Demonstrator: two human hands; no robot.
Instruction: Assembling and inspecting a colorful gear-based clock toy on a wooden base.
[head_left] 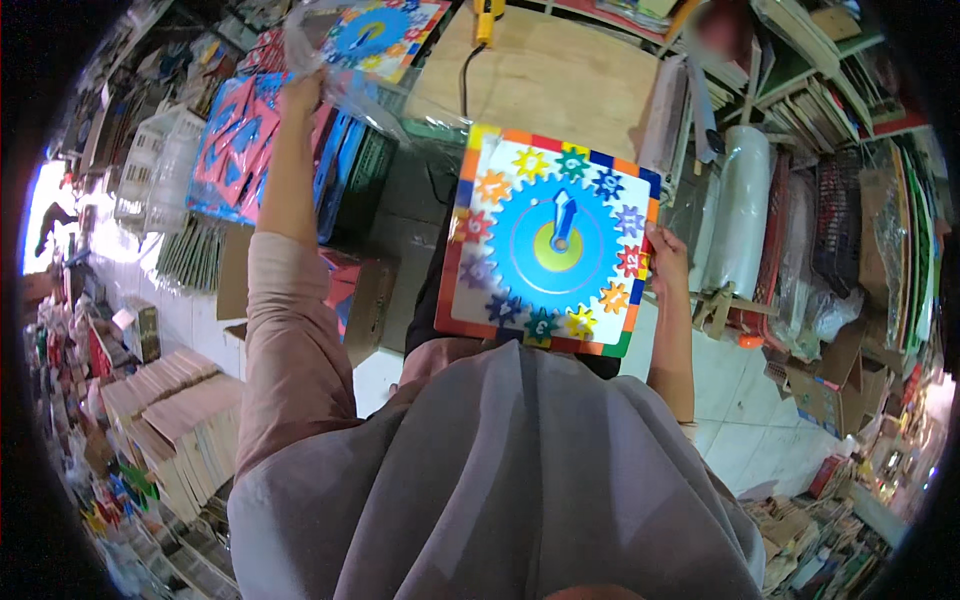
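A square toy clock board [470, 300] lies tilted over my lap. Its blue gear-shaped dial [520, 250] carries a blue-and-white hand, ringed by small coloured gears with numerals. My right hand [668, 258] grips the board's right edge, fingers partly hidden behind it. Stretched far out to the left, my left hand [303, 92] is closed on clear plastic film [300, 42], apparently a bag. Just beyond it lies a second clock board [385, 38] of the same kind. Below this hand sits a plastic-wrapped stack of pink and blue sheets [238, 150].
Ahead is a pale wooden tabletop [550, 85] with a yellow tool [486, 22] and its black cord. A large roll of clear plastic [742, 205] stands at the right beside crowded shelves. White basket [160, 165] and stacked books [180, 420] are on the left.
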